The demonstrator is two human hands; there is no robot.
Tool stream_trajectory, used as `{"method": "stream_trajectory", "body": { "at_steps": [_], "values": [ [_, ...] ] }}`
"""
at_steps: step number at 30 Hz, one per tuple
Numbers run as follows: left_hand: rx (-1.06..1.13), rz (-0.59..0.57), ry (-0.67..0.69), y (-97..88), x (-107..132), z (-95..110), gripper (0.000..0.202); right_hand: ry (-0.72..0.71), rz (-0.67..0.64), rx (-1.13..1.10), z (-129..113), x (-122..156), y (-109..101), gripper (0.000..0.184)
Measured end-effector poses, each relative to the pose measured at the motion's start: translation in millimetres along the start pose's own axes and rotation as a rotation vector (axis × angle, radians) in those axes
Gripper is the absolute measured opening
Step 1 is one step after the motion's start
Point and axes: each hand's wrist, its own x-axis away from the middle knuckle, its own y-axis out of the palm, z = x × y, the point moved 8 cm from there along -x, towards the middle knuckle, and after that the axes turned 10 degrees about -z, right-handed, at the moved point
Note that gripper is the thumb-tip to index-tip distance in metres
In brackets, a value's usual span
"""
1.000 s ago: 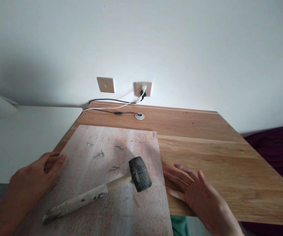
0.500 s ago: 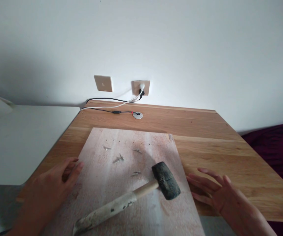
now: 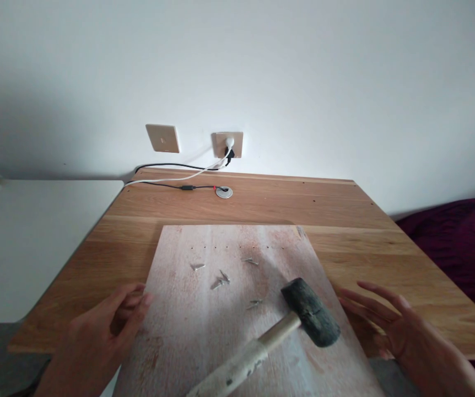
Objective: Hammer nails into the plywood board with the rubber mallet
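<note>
A pale, reddish-stained wooden board (image 3: 196,336) lies on a wooden table (image 3: 386,253). On the board rests a mallet with a black rubber head (image 3: 312,311) and a worn light handle (image 3: 241,364) pointing toward me. Several loose nails (image 3: 221,278) are scattered on the board, behind a row of small holes. My left hand (image 3: 105,331) is curled on the board's left edge, thumb on top. My right hand (image 3: 403,336) is by the board's right edge, fingers stretched and spread, holding nothing.
A white surface (image 3: 34,237) adjoins the table on the left. On the wall are a blank plate (image 3: 163,138) and a socket (image 3: 228,144) with plugs; black and white cables (image 3: 171,179) run to a grommet (image 3: 223,192). Purple fabric (image 3: 460,242) lies to the right.
The board, with mallet and nails on it, has slid to the right across the table and turned a little. Both hands moved right with it.
</note>
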Motion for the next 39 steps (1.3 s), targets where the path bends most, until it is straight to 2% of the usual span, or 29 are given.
{"method": "stream_trajectory", "body": {
  "at_steps": [4, 10, 14, 21, 26, 39],
  "values": [
    [0.028, 0.004, 0.040, 2.3, -1.1, -1.2, 0.045, -0.003, 0.088, -0.048, 2.1, 1.5, 1.4, 0.060],
    [0.000, -0.007, 0.048, -2.0, -6.9, -2.2, 0.043, -0.095, 0.091, -0.022, -3.4, 0.1, 6.7, 0.045],
    [-0.074, -0.016, -0.037, -7.8, -17.1, 3.1, 0.046, -0.106, 0.099, -0.022, -6.2, 0.1, 8.4, 0.048],
    [-0.234, -0.040, -0.202, -13.0, -37.8, 36.7, 0.063, -0.174, 0.085, 0.125, -26.9, 5.1, 13.9, 0.058],
    [-0.233, -0.070, -0.239, -8.4, -44.6, 36.2, 0.071, -0.190, 0.023, 0.247, -41.9, 12.1, 23.3, 0.061],
    [-0.266, -0.012, -0.175, -16.9, -47.5, 39.5, 0.060, -0.228, -0.003, 0.261, -24.1, 27.5, 25.9, 0.056]
  ]
}}
